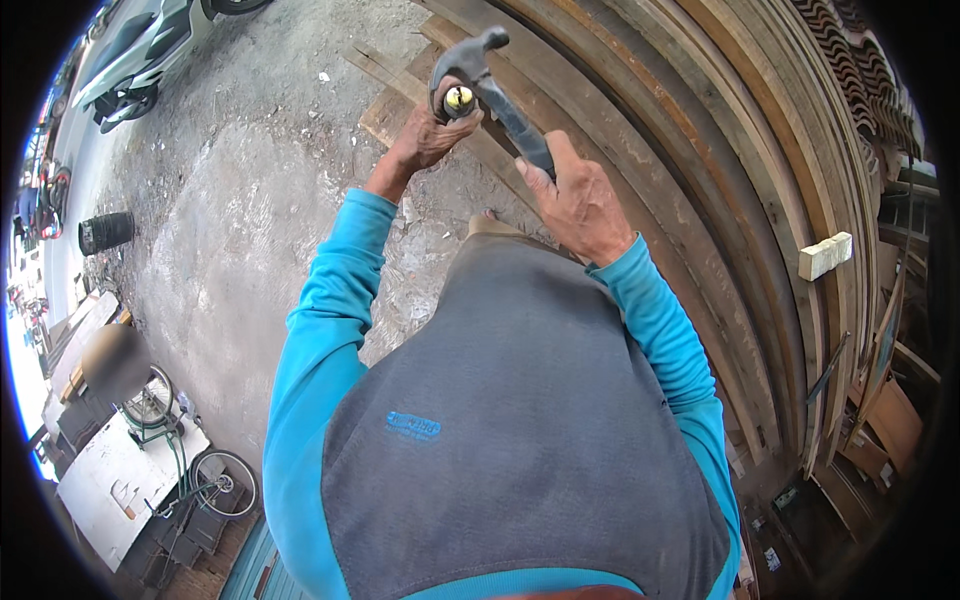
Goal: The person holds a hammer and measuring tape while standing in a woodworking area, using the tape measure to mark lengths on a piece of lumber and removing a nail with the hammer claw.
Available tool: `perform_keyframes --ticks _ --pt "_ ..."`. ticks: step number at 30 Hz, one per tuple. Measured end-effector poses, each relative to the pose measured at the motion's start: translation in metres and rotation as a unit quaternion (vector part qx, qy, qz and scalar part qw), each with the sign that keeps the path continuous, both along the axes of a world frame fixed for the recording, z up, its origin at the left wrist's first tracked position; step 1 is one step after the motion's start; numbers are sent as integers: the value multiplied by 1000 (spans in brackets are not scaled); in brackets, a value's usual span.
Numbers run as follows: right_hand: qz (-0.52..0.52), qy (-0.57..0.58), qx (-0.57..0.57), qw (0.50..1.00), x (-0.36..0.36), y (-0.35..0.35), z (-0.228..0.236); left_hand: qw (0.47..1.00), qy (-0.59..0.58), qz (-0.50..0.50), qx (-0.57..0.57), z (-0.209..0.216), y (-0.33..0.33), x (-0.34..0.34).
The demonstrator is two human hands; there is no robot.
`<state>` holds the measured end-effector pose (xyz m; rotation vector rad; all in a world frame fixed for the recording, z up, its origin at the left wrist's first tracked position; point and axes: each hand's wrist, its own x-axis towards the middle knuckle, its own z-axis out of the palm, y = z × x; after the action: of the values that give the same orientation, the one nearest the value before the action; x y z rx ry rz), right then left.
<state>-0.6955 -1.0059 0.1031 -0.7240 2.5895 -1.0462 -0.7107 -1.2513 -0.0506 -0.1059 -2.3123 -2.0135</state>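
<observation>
My right hand [585, 200] is closed round the dark grip of a claw hammer [510, 115]. The hammer slants up and left, its metal head just above my left hand. My left hand [430, 137] is wrapped round a dark, cylinder-shaped thing with a round yellow end [459, 98] facing up. It resembles a tool handle seen end-on; its lower part is hidden by the hand, so its kind does not show. The hammer head is close to the yellow end; whether they touch, I cannot tell.
Long wooden planks [690, 150] are stacked along the right, with a pale block [825, 257] on them. Roof tiles [850, 70] lie behind. On the left are a parked motorbike [150, 55], a black bucket-like container [105, 232], and a wheeled cart [130, 470] near a person.
</observation>
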Motion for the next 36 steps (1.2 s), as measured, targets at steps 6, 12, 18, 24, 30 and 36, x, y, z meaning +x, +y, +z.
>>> perform_keyframes --ticks 6,12,18,24,30,36 --pt "-53 132 -234 962 -4 -7 60 999 -42 -21 24 20 0 -3" --pt "1 77 -24 997 -4 -3 -20 997 -6 -32 72 3 -4 -1" --pt "3 -69 39 997 -2 -4 1 996 -83 9 25 16 1 -4" --pt "-7 94 -135 986 -24 -12 80 993 -46 51 97 13 16 -2" --pt "-5 226 -262 938 -29 -18 86 975 -73 107 183 -8 -2 -8" --pt "-24 43 -172 984 -20 -12 51 931 -51 133 335 -7 2 -11"
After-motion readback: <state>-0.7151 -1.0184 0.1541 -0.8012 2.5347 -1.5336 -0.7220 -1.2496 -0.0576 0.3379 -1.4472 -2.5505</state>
